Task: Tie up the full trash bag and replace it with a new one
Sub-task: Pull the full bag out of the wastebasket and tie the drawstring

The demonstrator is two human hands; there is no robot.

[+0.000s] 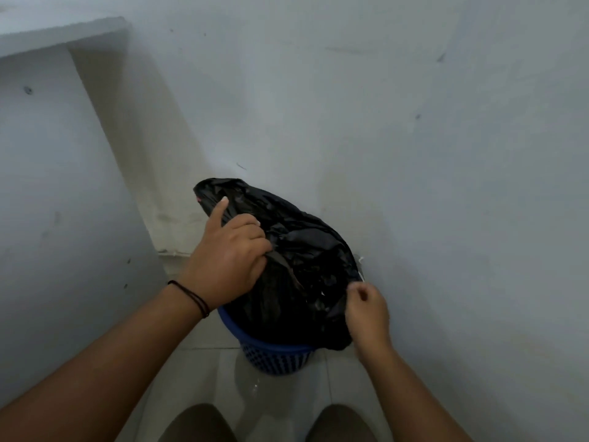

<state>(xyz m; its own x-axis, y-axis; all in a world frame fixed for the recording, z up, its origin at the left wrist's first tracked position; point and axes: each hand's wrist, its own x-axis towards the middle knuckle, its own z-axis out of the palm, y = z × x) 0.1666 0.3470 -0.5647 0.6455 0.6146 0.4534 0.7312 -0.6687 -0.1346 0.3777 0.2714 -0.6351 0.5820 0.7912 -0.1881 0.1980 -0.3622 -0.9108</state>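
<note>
Bag: the crumpled black plastic trash bag [296,263] sits in the round blue plastic lattice bin [274,355] in a corner of the pale wall [414,122].
Left hand: the left hand [228,260] clenches a gathered fold of film, index finger straight, probably to collect the mouth.
Right hand: the right hand [366,309] pinches the bag's right edge, likely to free it from the rim.
Stage: not tied yet, I judge.

Dim, flat, bluish indoor light, source unseen. Soft shadow slanting down the wall [134,129] beneath a ledge [63,35]. Black bag [296,250] nearly featureless, with faint sheen on its folds. Slightly soft throughout, right hand [366,309] a little blurred. Wide-angle bending toward the edges, forearms stretched. Faint gleam on floor tiles [255,387].
</note>
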